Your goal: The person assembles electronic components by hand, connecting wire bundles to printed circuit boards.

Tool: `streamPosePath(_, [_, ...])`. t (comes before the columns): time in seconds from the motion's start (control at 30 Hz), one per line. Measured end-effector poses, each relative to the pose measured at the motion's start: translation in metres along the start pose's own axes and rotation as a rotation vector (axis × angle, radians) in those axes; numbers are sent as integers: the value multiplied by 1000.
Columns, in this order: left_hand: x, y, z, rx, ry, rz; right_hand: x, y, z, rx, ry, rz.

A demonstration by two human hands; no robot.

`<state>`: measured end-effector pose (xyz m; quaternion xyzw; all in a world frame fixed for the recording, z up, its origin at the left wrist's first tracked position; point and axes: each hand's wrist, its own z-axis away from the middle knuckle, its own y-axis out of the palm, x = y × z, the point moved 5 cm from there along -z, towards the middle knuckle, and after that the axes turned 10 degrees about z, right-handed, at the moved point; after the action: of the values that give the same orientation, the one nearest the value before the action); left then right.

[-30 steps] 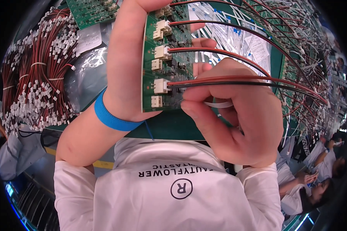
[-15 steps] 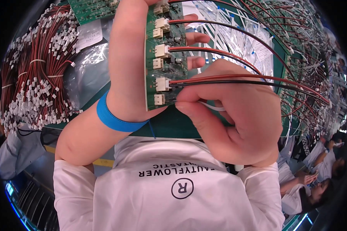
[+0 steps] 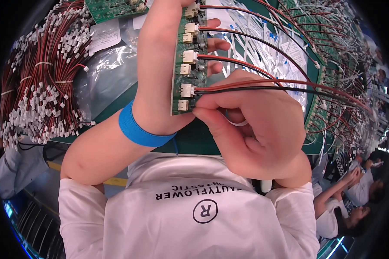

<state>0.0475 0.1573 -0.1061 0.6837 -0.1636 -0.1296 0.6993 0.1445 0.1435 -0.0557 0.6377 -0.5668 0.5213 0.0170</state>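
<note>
A long green circuit board (image 3: 198, 78) stands tilted in my left hand (image 3: 157, 71), whose fingertips show past its far side. Cream connector sockets line the board, and several have white plugs with red and black wires (image 3: 246, 86) running off to the right. My right hand (image 3: 261, 125) is at the near end of the board, thumb and forefinger pinched against its edge. From that pinch a thin white flat cable (image 3: 238, 123) curls under the palm. The cable's tip is hidden by the fingers. A blue wrist strap (image 3: 140, 129) circles my left wrist.
Bundles of red and black wires with white plugs (image 3: 43, 73) lie at the left, beside a clear plastic bag (image 3: 103, 80). White flat cables (image 3: 263, 47) spread beyond my hands. Wired green boards (image 3: 328, 82) are stacked at right. Another board (image 3: 112, 8) lies far left. People sit beyond both sides.
My left hand has shifted slightly right with the board, whose near end has risen a little. My right hand has moved slightly left and stays pinched at the board's edge.
</note>
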Motion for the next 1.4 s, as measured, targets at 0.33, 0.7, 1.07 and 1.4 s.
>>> streamPosePath(0.33, [-6,2,-6,15,-2,-14,2,-3,-5,40,-105,88])
streamPosePath(0.7, [-37,34,5,-21,466,-434,-30,-34,-4,218,433,-141])
streamPosePath(1.07, [-36,28,1,-15,537,-272,-31,-57,2,277,549,-539])
streamPosePath(1.4, [-24,16,-8,-104,339,-246,-22,-49,-2,429,540,-681])
